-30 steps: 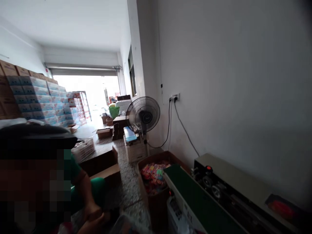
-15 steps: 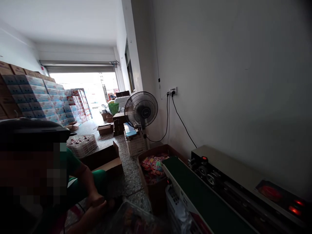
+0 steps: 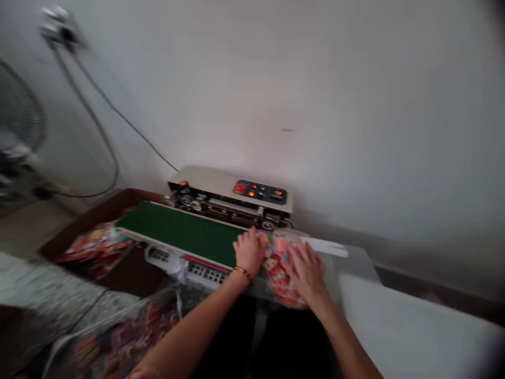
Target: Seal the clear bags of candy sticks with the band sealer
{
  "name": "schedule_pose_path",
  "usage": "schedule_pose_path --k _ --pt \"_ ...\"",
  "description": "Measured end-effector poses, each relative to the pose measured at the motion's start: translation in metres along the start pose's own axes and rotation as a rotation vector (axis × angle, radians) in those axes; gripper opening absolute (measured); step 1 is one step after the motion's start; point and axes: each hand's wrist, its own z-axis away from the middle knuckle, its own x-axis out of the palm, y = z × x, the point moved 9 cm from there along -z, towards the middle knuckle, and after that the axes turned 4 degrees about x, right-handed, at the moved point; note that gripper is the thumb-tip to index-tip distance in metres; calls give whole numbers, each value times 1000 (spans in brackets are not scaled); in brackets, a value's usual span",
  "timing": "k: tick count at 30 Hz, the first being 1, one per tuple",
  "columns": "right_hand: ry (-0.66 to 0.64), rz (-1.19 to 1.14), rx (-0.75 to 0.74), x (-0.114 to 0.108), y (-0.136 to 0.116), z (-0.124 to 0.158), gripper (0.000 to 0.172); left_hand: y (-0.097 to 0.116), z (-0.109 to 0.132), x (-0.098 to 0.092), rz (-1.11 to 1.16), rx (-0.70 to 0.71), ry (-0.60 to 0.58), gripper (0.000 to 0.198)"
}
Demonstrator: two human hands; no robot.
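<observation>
A clear plastic bag of pink and red printed packets [image 3: 278, 271] lies at the right end of the sealing machine, between my two hands. My left hand [image 3: 249, 253], with a bracelet at the wrist, grips its left side near the end of the green conveyor belt [image 3: 185, 231]. On its right side my right hand [image 3: 310, 271] holds the bag, thumb and fingers spread over it. Behind the belt stands the sealing machine [image 3: 213, 181], with its control panel [image 3: 260, 191] lit red and orange. Motion blur hides the finer finger contact.
A brown carton [image 3: 122, 200] of colourful packets stands at the belt's left end. Lower left is a clear-lined container [image 3: 118, 337] full of packets. A white tabletop [image 3: 410, 321] spreads to the right. The fan [image 3: 19, 110] and hanging power cords [image 3: 90, 116] are at left.
My view has swung right and down, from the room and a crouching co-worker to the sealing machine. Both my hands and the bag of packets have come into view.
</observation>
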Motion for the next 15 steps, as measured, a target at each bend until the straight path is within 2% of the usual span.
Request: schedule_pose_path --k 2,5,9,13,15 --pt "-100 40 36 7 13 11 47 -4 2 -1 -30 48 33 45" --pt "-153 54 60 12 10 10 50 -7 14 -6 -92 241 46 37" --pt "-169 68 28 7 7 7 52 -9 30 1 -132 352 -47 39" --pt "-184 94 17 0 19 11 52 -6 28 8 -52 443 -136 38" --pt "-186 114 38 -3 25 14 51 -3 24 6 -4 447 -141 37"
